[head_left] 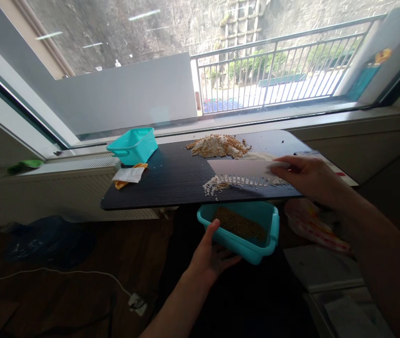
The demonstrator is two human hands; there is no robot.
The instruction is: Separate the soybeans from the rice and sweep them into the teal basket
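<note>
1. The right hand (303, 176) pinched a white comb (242, 168) by its right end, long axis pointing left over the table (171, 176).
2. The left hand (208, 256) gripped a blue tub (249, 251) below the table's near edge.

The table (175, 171) in front of me is black, with thin lines like wood. On the table, my big pile (217, 146) of grains is yellow-brown mixed with white, and the little pile (212, 186) nearer me is mostly white. The comb (240, 167) I hold over the table is plain white. My near tub (252, 252) by the table's front edge is blue-green, with brown grains (240, 225) inside. The far tub (144, 151), at the table's left end, is blue-green too, beside a white and yellow bundle (128, 175).
</note>
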